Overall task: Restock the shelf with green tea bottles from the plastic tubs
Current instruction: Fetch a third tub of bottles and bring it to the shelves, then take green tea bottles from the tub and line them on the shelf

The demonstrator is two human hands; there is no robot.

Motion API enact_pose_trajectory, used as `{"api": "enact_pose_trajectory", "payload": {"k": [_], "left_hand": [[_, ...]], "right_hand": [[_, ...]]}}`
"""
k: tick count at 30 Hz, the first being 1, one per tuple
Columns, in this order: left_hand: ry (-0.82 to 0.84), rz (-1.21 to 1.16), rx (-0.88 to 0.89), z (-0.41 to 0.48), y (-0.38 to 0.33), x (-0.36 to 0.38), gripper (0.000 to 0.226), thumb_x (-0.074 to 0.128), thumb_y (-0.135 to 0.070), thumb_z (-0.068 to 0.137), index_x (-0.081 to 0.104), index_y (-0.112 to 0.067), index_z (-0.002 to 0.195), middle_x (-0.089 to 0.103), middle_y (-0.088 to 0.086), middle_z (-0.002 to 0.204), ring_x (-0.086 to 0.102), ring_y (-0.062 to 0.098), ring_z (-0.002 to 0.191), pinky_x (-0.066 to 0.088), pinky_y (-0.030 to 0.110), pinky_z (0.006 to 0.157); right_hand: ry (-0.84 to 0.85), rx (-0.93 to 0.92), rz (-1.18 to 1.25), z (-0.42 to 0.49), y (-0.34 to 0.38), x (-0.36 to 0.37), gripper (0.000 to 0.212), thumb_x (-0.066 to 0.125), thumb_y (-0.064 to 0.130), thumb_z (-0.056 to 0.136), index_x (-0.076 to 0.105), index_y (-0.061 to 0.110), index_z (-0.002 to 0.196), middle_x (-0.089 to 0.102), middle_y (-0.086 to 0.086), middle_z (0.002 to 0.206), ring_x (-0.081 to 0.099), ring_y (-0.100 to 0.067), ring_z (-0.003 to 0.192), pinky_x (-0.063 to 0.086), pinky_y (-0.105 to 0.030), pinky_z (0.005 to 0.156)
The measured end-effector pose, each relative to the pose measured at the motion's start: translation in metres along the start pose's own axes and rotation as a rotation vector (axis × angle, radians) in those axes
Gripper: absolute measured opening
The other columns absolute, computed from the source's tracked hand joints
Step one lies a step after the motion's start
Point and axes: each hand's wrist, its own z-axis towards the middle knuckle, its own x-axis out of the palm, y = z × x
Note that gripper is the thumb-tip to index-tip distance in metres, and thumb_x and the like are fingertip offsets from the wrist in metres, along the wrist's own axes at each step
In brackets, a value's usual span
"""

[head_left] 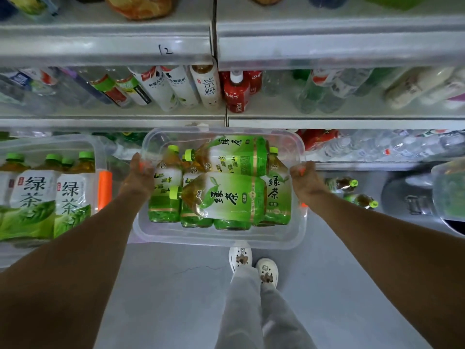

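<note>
We held a clear plastic tub (219, 238) up in front of the shelf (105, 122), one hand on each short side. Left hand (138, 176) gripped the left rim, fingers curled tight over the edge. Right hand (305, 178) gripped the right rim the same way, fingers closed on the plastic.

The tub held green tea bottles (226, 197), green caps and green labels. Two lay on their sides on top, caps pointing left. Under them stood more upright; we counted about five, exact number unclear since the top ones covered them.

A second clear tub (99, 157) sat to the left with an orange handle clip (105, 190). We saw four green caps in it, and two big labels fully visible.

On the floor (176, 298) to the right, near the bottom shelf, lay two small bottles with yellow-green caps (352, 192). Far shelf row held mixed drinks: white-label bottles (186, 86), a red bottle (236, 94), clear water bottles. Two white clogs (253, 265) showed below the tub.
</note>
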Motion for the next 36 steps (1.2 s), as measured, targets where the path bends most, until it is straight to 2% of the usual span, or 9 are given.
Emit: {"api": "enact_pose_trajectory", "payload": {"k": [3, 6, 11, 14, 18, 20, 22, 28, 36], "left_hand": [[-0.003, 0.066, -0.042, -0.030, -0.018, -0.003, 0.065, 0.036, -0.043, 0.105, 0.002, -0.029, 0.160, 0.010, 0.027, 0.161, 0.022, 0.048, 0.144, 0.024, 0.050, 0.114], [-0.040, 0.120, 0.046, -0.054, -0.020, -0.002, 0.069, 0.041, -0.044, 0.104, 0.007, -0.026, 0.160, 0.015, 0.030, 0.157, 0.021, 0.047, 0.143, 0.020, 0.051, 0.117], [-0.120, -0.022, 0.256, -0.093, -0.012, -0.003, 0.059, 0.046, -0.033, 0.104, 0.027, -0.015, 0.156, 0.032, 0.022, 0.155, 0.028, 0.037, 0.144, 0.023, 0.044, 0.117], [-0.138, -0.089, 0.387, -0.125, -0.007, -0.008, 0.049, 0.049, -0.024, 0.103, 0.040, -0.017, 0.150, 0.038, 0.014, 0.155, 0.034, 0.030, 0.143, 0.029, 0.038, 0.114], [-0.157, -0.135, 0.413, -0.150, 0.018, -0.021, 0.046, 0.051, -0.027, 0.098, 0.051, -0.015, 0.143, 0.052, 0.012, 0.144, 0.049, 0.031, 0.131, 0.041, 0.040, 0.107], [-0.159, -0.162, 0.402, -0.152, 0.038, -0.035, 0.053, 0.046, -0.036, 0.093, 0.053, -0.014, 0.141, 0.056, 0.014, 0.138, 0.053, 0.033, 0.126, 0.045, 0.043, 0.103], [-0.173, -0.166, 0.417, -0.152, 0.058, -0.050, 0.051, 0.048, -0.031, 0.092, 0.055, -0.011, 0.139, 0.058, 0.015, 0.133, 0.056, 0.034, 0.121, 0.045, 0.038, 0.100], [-0.224, -0.184, 0.439, -0.124, 0.139, -0.107, 0.054, 0.044, -0.040, 0.092, 0.058, -0.008, 0.133, 0.059, 0.013, 0.124, 0.062, 0.032, 0.109, 0.052, 0.041, 0.089], [-0.169, -0.106, 0.408, -0.053, 0.244, -0.192, 0.040, 0.056, -0.019, 0.098, 0.056, -0.015, 0.137, 0.060, 0.011, 0.131, 0.058, 0.031, 0.121, 0.050, 0.042, 0.098]], "right_hand": [[0.013, 0.036, -0.021, -0.006, 0.004, 0.002, 0.064, 0.044, 0.042, 0.100, 0.014, 0.009, 0.146, 0.039, -0.024, 0.139, 0.051, -0.044, 0.117, 0.049, -0.053, 0.096], [-0.036, -0.055, -0.205, -0.020, 0.007, 0.003, 0.074, 0.048, 0.034, 0.098, 0.005, 0.007, 0.152, 0.024, -0.024, 0.147, 0.032, -0.046, 0.133, 0.034, -0.053, 0.110], [-0.086, -0.352, -0.388, -0.058, 0.017, 0.002, 0.070, 0.050, 0.033, 0.097, 0.015, 0.011, 0.153, 0.026, -0.020, 0.149, 0.031, -0.041, 0.133, 0.039, -0.052, 0.104], [-0.063, -0.433, -0.325, -0.077, 0.026, 0.005, 0.064, 0.052, 0.031, 0.097, 0.023, 0.010, 0.151, 0.018, -0.017, 0.157, 0.034, -0.043, 0.135, 0.039, -0.050, 0.106], [-0.020, -0.493, -0.214, -0.106, 0.049, 0.018, 0.055, 0.052, 0.023, 0.098, 0.032, 0.011, 0.147, 0.025, -0.017, 0.152, 0.034, -0.034, 0.138, 0.037, -0.043, 0.109], [0.001, -0.547, -0.204, -0.122, 0.065, 0.029, 0.053, 0.051, 0.025, 0.098, 0.033, 0.013, 0.147, 0.032, -0.014, 0.149, 0.040, -0.031, 0.134, 0.036, -0.041, 0.109], [0.012, -0.601, -0.200, -0.135, 0.084, 0.045, 0.052, 0.050, 0.028, 0.099, 0.034, 0.016, 0.147, 0.036, -0.012, 0.147, 0.047, -0.028, 0.127, 0.037, -0.039, 0.108], [0.043, -0.642, -0.113, -0.163, 0.152, 0.124, 0.043, 0.052, 0.026, 0.098, 0.043, 0.017, 0.139, 0.051, -0.012, 0.136, 0.057, -0.029, 0.119, 0.047, -0.048, 0.097], [0.048, -0.564, -0.049, -0.185, 0.228, 0.236, 0.035, 0.053, 0.018, 0.098, 0.051, 0.013, 0.133, 0.059, -0.009, 0.123, 0.060, -0.022, 0.104, 0.048, -0.044, 0.094]]}}
